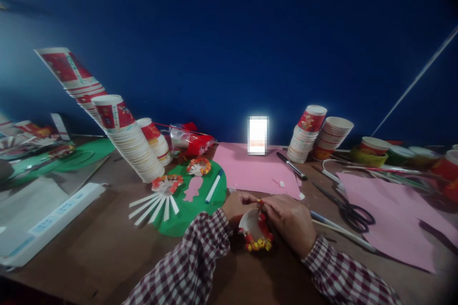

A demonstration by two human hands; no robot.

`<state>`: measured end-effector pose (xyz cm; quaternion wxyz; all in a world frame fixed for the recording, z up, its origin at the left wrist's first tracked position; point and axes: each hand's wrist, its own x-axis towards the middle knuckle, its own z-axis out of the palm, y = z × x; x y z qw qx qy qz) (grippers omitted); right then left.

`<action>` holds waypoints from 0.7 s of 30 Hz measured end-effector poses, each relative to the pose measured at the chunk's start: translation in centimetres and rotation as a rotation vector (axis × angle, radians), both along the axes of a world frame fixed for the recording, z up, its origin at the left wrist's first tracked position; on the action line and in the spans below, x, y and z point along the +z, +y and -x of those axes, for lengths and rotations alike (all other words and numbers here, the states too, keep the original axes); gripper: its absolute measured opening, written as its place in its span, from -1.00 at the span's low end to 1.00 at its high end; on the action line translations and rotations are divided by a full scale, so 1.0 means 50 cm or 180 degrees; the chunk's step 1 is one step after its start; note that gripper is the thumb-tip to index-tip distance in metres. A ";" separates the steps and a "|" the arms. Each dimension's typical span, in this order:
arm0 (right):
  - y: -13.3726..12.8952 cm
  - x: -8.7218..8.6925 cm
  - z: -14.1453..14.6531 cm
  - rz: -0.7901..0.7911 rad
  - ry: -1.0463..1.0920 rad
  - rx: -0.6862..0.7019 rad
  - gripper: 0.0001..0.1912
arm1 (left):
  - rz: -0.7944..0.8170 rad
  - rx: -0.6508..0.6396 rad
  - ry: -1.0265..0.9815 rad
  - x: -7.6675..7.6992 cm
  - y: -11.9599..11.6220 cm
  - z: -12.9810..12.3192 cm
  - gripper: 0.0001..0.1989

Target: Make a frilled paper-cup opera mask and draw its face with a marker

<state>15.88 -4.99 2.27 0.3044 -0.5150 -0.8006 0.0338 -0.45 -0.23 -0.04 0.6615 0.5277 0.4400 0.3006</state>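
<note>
A cut paper cup [251, 223] with a white inside and folded red and yellow strips round its rim is between my hands. My left hand [236, 206] grips its far left side, fingers bent. On the right, my right hand [291, 219] pinches a small strip at the cup's far edge, where the fingertips of both hands meet. The exact fold under the fingers is too small to make out. To the left, two more cut cups, one with a folded rim and long white strips [167, 185] and one smaller flower-like cup [199, 167], rest by a green sheet [171, 226].
Tall stacks of paper cups [132, 145] lean at the left, shorter stacks [307, 126] stand at the right. Black scissors [352, 214] lie by a pink sheet [400, 228]. A lit screen [258, 136], markers [213, 186] and a white power strip [60, 221] are also on the table.
</note>
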 end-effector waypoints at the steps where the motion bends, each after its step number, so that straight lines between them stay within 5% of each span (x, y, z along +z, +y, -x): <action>1: 0.000 0.000 0.000 -0.0002 -0.0019 -0.0002 -0.79 | -0.0009 0.0015 -0.0004 0.002 -0.001 -0.001 -0.71; 11: 0.000 0.001 0.000 -0.0258 -0.0225 -0.0002 -0.77 | -0.0417 -0.0116 0.0415 0.022 -0.003 0.000 -0.53; 21: 0.002 -0.003 0.001 -0.0209 -0.0222 0.0011 -0.82 | -0.0578 0.0173 0.0350 0.027 -0.015 -0.002 -0.64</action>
